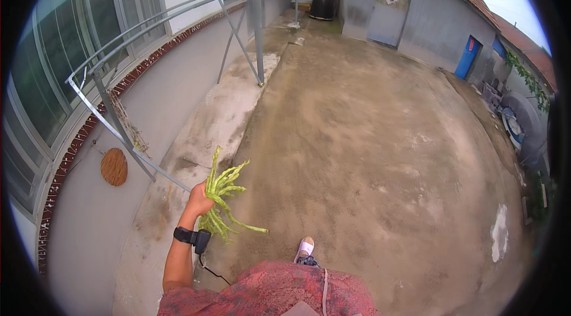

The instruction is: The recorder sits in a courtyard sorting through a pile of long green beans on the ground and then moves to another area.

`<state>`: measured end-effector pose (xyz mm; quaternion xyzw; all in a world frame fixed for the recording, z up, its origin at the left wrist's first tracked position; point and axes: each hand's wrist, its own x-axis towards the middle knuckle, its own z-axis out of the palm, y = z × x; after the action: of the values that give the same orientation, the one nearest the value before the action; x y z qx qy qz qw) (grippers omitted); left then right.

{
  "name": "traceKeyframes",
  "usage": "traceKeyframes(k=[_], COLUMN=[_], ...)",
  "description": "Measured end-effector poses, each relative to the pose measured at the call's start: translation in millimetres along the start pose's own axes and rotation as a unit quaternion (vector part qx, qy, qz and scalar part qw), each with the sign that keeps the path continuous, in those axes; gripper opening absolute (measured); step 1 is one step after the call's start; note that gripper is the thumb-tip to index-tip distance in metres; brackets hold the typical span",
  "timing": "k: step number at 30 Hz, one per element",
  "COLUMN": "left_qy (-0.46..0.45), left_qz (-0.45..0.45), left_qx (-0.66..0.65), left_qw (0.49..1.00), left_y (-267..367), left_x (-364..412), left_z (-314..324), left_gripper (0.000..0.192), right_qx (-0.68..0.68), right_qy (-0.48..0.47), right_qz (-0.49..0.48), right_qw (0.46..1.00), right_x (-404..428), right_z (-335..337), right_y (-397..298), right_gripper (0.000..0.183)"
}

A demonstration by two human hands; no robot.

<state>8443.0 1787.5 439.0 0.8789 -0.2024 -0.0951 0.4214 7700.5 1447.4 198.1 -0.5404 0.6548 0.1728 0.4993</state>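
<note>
My left hand (pixel 200 200) is closed around a bunch of long green bean pods (pixel 223 184). The pods fan out above and below the fist, and one long pod droops to the right. On the left wrist sits a black strapped device (pixel 196 238) with a cable running down towards the red patterned top. Behind the hand, the end of a bent metal tube (pixel 151 163) meets it in the picture; whether they touch I cannot tell. My right hand is out of view. Before me lies the concrete yard (pixel 357 151), with one foot in a pink slipper (pixel 304 248) on it.
A metal frame (pixel 178 10) with crossed legs stands left along the house wall, under windows (pixel 102 8). A round brown woven-looking disc (pixel 114 167) hangs on the wall. A dark vat (pixel 322 7) stands far back. Right are a grey door (pixel 387 17), a blue door (pixel 467 57) and piled items (pixel 513 124).
</note>
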Motion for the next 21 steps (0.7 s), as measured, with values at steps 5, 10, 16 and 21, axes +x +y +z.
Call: traceKeyframes(k=[5,10,16,21], left_qy=[0.012,0.010,-0.029,-0.006], left_qz=[0.007,0.006,-0.039,-0.013], left_qx=[0.047,-0.024,-0.004,-0.041], left_qw=[0.999,1.000,0.999,0.999], left_y=[11,53,46,37], left_x=[149,275,441,591], left_z=[29,63,107,151], left_gripper=[0.025,0.026,0.026,0.025], right_qx=[-0.286,0.261,0.238,0.309], right_qy=[0.042,-0.007,-0.016,0.017], right_qz=[-0.223,-0.109,-0.201,-0.101], right_qw=[0.931,0.959,0.950,0.946], right_x=[58,191,283,342], right_z=[-38,-86,-116,-99], right_y=[-240,-499,-695,-719], right_gripper=[0.033,0.009,0.010,0.013])
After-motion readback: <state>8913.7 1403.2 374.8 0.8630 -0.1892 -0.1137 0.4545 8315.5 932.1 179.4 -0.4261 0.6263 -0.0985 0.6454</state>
